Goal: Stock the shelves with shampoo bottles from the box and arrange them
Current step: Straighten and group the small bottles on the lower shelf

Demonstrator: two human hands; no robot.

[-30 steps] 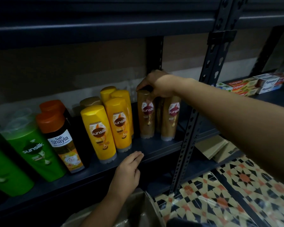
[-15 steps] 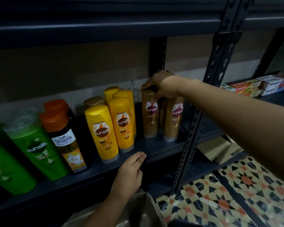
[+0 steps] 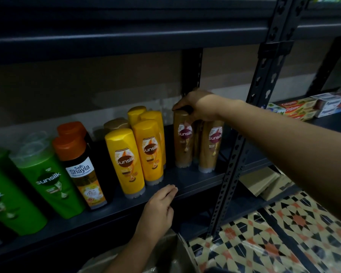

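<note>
Head view. Near: box (image 3: 165,255); left hand (image 3: 158,208), fingers loosely extended, rests on the shelf (image 3: 195,179) edge. Farther right: right hand (image 3: 197,107) grips the cap of a brown bottle (image 3: 183,140) standing on the shelf. Rigid, likely slick plastic; best taken at cap or waist.

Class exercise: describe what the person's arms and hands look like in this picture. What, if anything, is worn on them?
The left hand and right hand are bare, with no gloves, and no rings or watch can be made out. Both forearms are uncovered as far as the frame shows; no sleeve is in view.
</note>
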